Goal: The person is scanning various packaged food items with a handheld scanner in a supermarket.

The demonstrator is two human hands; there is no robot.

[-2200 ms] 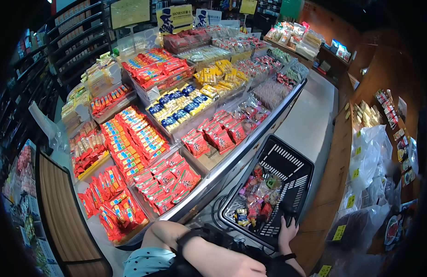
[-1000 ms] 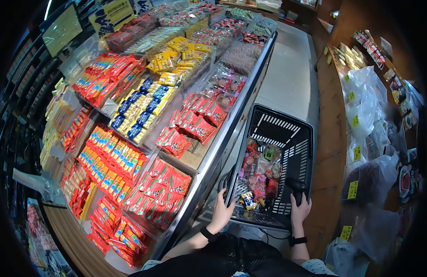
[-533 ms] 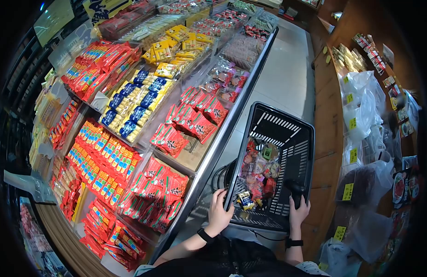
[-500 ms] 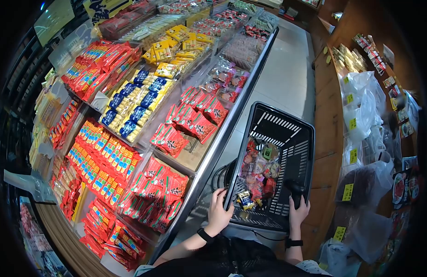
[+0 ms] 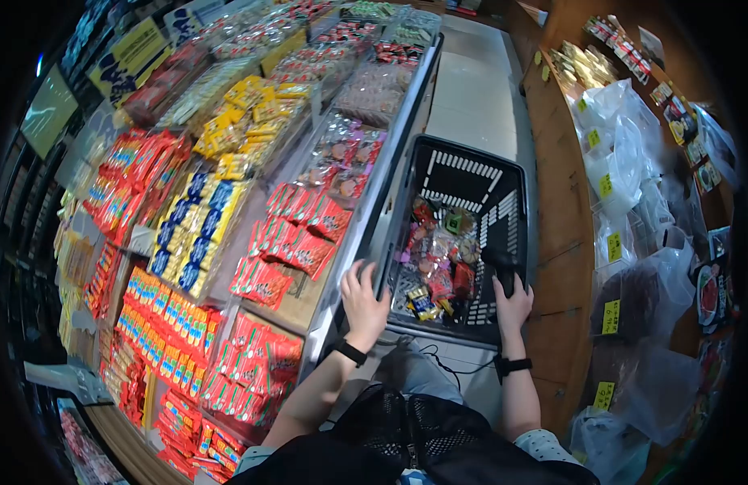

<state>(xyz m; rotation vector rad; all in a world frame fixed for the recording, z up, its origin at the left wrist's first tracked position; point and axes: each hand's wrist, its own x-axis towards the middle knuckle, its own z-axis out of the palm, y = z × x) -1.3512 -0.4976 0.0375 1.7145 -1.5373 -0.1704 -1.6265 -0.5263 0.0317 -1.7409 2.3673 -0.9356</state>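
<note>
A black shopping basket (image 5: 515, 202) stands ahead of me in the aisle. Inside it lie several snack packs (image 5: 442, 250) in red, clear and yellow-blue wrapping. My right hand (image 5: 513, 307) is at the basket's near right side, its fingers around the black handle (image 5: 501, 260). Just left of the basket, my left hand (image 5: 364, 305) has its fingers apart and holds nothing. It hovers by the metal edge of the display shelf (image 5: 321, 319), close to red snack bags (image 5: 289, 246). Both wrists wear black bands.
Bins of packaged snacks fill the left, including blue-and-white packs (image 5: 198, 230) and yellow packs (image 5: 248, 113). To the right, a wooden counter (image 5: 556, 267) carries plastic bags (image 5: 620, 153) with yellow price tags. The tiled aisle (image 5: 475, 89) runs forward beyond the basket.
My left hand has come off the basket's rim and moved left toward the shelf edge, its fingers spreading. The basket appears farther left and up in view; my right hand stays on its handle.
</note>
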